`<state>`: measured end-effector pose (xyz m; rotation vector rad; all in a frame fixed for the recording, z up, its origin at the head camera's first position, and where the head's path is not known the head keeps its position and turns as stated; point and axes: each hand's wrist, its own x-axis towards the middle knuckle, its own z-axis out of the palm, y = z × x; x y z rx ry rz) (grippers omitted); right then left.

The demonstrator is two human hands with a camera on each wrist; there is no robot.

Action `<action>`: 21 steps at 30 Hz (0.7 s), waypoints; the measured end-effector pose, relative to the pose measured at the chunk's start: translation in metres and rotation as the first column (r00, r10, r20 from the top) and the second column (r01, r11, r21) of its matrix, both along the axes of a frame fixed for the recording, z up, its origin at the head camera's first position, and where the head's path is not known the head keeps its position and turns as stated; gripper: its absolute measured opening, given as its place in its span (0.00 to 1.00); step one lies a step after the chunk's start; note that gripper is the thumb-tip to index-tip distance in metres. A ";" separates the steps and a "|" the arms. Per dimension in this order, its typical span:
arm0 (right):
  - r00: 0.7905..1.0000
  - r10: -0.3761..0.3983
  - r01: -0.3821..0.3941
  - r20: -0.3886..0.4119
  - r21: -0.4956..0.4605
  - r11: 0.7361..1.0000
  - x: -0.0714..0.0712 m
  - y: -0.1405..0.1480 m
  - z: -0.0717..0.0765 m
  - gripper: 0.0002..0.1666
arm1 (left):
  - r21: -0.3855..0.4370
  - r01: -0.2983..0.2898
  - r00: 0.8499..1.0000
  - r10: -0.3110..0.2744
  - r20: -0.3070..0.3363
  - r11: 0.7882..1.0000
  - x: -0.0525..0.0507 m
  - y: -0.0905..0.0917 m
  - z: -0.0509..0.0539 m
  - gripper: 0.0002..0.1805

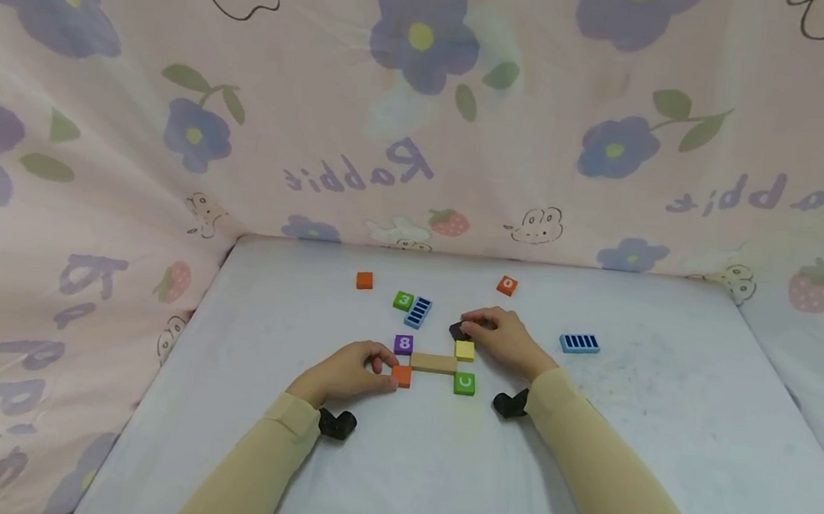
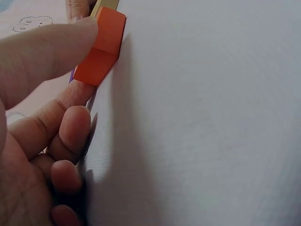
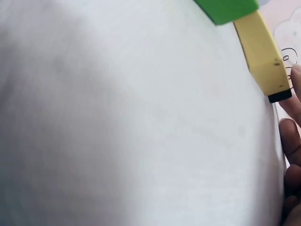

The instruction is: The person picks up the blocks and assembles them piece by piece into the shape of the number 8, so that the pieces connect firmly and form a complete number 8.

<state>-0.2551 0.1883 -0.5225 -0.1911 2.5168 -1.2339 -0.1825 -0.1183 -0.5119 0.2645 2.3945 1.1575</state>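
Note:
My left hand [image 1: 351,370] pinches an orange square block [image 1: 402,377] between thumb and forefinger; the left wrist view shows the thumb on that orange block [image 2: 104,44]. Against the block lies a plain wooden bar [image 1: 434,364]. My right hand [image 1: 507,339] holds a black block [image 1: 459,330] with its fingertips, just behind a yellow block [image 1: 464,350]. A purple block marked 8 [image 1: 404,344] and a green block with a white letter [image 1: 464,384] sit at the bar's other corners. In the right wrist view the fingers [image 3: 292,136] show only at the edge.
Farther back lie a green block marked 3 [image 1: 403,300], a blue striped tile [image 1: 418,312], an orange block [image 1: 364,280] and an orange block marked 0 [image 1: 507,285]. Another blue striped tile [image 1: 580,343] is to the right. A patterned curtain [image 1: 411,123] hangs behind the white table [image 1: 387,489].

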 end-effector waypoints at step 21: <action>0.999 -0.024 0.025 0.043 -0.027 0.999 -0.004 -0.001 0.004 0.24 | 0.045 -0.075 0.995 0.077 -0.062 0.996 -0.002 -0.004 -0.005 0.20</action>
